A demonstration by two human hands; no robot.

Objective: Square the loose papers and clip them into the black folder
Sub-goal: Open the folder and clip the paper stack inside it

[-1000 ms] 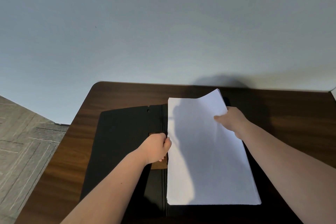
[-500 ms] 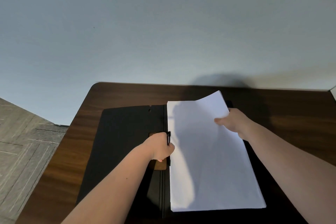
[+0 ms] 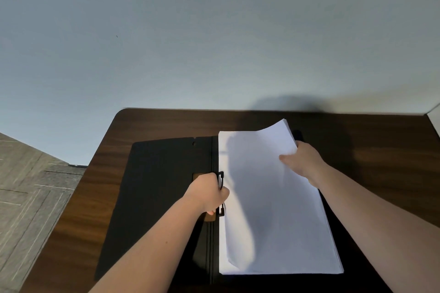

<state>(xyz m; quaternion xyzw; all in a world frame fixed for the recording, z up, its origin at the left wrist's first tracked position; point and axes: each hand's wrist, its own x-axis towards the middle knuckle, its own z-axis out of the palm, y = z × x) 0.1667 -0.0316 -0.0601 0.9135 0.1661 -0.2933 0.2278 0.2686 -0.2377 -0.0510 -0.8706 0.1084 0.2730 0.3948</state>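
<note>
A black folder (image 3: 157, 188) lies spread wide on the dark wooden table (image 3: 381, 154). A stack of white papers (image 3: 273, 209) rests on its right half, the far right corner curled upward. My right hand (image 3: 302, 162) pinches that raised corner from the right edge. At the folder's spine, my left hand (image 3: 208, 194) is closed around the black clip (image 3: 221, 179), which stands lifted at the stack's left edge. Part of the clip is hidden under my fingers.
The table's far edge meets a plain grey wall (image 3: 214, 43). Grey patterned floor (image 3: 28, 185) shows to the left, past the table's rounded corner. A white edge (image 3: 434, 119) appears at the far right.
The black clip has come up into sight under my left hand at the spine. The paper stack has shifted slightly right and toward me, its far corner still held up.
</note>
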